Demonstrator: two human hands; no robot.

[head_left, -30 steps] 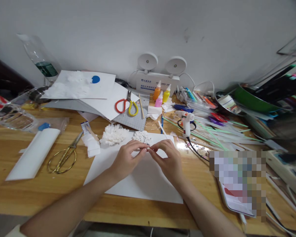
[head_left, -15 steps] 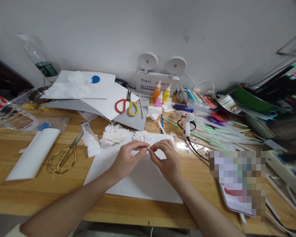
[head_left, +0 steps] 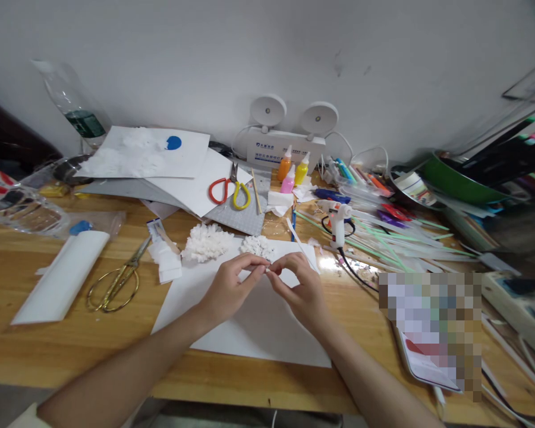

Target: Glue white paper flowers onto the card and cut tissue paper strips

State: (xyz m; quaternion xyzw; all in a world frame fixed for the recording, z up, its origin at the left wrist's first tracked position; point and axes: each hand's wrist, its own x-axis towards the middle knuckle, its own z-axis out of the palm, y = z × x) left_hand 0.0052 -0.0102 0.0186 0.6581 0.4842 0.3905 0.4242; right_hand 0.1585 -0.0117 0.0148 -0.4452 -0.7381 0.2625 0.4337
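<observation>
My left hand (head_left: 232,288) and my right hand (head_left: 301,290) meet over a white sheet of paper (head_left: 258,333), both closed in a pinch. A small white piece (head_left: 267,269), perhaps paper, is between their fingertips; most of it is hidden. Just beyond the fingers lies a small heap of white bits (head_left: 256,245), partly covered by my left hand. To its left sits a larger heap of frilly white pieces (head_left: 207,242), at the sheet's far edge.
Gold-handled scissors (head_left: 118,280) and a folded white sheet (head_left: 62,276) lie on the left. Red-and-yellow-handled scissors (head_left: 232,189) rest on a grey mat. A white glue gun (head_left: 337,223) stands right, its cord running toward a phone (head_left: 428,362). Paint bottles (head_left: 288,178) stand behind.
Very little differs: both hands keep their pinch, and the fingertips have shifted slightly around the small white piece. Nothing else on the table has moved.
</observation>
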